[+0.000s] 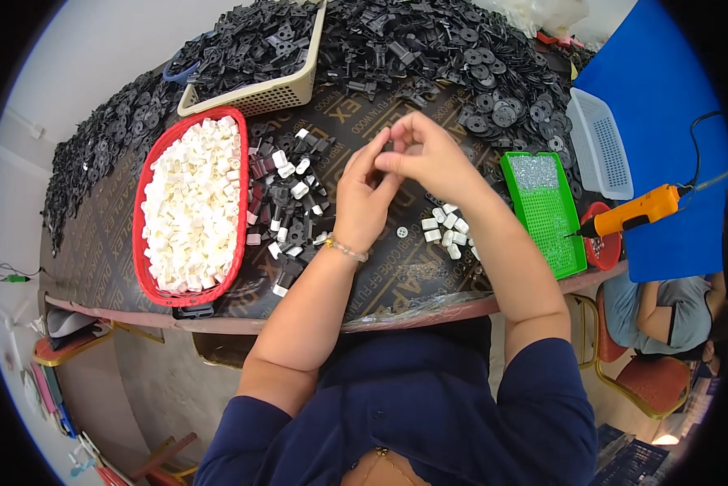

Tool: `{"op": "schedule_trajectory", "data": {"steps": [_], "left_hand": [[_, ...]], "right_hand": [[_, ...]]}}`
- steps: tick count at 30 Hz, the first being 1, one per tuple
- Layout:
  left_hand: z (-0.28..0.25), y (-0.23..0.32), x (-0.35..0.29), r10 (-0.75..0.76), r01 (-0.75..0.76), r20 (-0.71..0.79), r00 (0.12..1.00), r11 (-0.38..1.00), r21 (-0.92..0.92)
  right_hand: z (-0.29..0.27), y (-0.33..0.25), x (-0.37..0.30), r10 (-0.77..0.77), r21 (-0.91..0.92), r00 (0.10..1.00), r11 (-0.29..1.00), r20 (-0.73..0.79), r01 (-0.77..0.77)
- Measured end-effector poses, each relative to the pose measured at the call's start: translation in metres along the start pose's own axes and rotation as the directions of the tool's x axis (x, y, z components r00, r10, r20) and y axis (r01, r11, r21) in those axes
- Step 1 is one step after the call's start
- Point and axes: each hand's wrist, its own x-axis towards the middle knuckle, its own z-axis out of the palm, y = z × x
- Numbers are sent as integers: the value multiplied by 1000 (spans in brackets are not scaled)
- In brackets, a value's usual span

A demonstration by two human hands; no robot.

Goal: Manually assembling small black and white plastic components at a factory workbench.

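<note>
My left hand [362, 198] and my right hand [430, 159] meet above the middle of the table, fingertips together and curled inward. Both are closed in a pinch, but what they hold, if anything, is hidden by the fingers. Left of my left wrist lies a loose pile of small black plastic parts [297, 217], several fitted with white caps. Below my right hand, a small group of white plastic caps [453, 230] rests beside my forearm. A small round white piece with holes [402, 232] lies between my forearms.
A red basket [241, 174] of white caps stands left. Behind are a beige basket [303, 91] and heaped black parts [380, 49]. To the right are a green tray [581, 257] of tiny metal pieces, an orange electric screwdriver [641, 211], a red bowl [612, 253] and a white basket [603, 154]. Another person [663, 312] sits right.
</note>
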Motion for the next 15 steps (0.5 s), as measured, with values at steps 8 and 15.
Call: {"op": "schedule_trajectory", "data": {"steps": [8, 15], "left_hand": [[-12, 12, 12, -292, 230, -76, 953, 866, -444], [-23, 4, 13, -389, 330, 70, 918, 657, -677]], "right_hand": [[-33, 23, -42, -91, -637, 992, 771, -87, 15], [-33, 34, -39, 164, -814, 985, 579, 62, -45]]}}
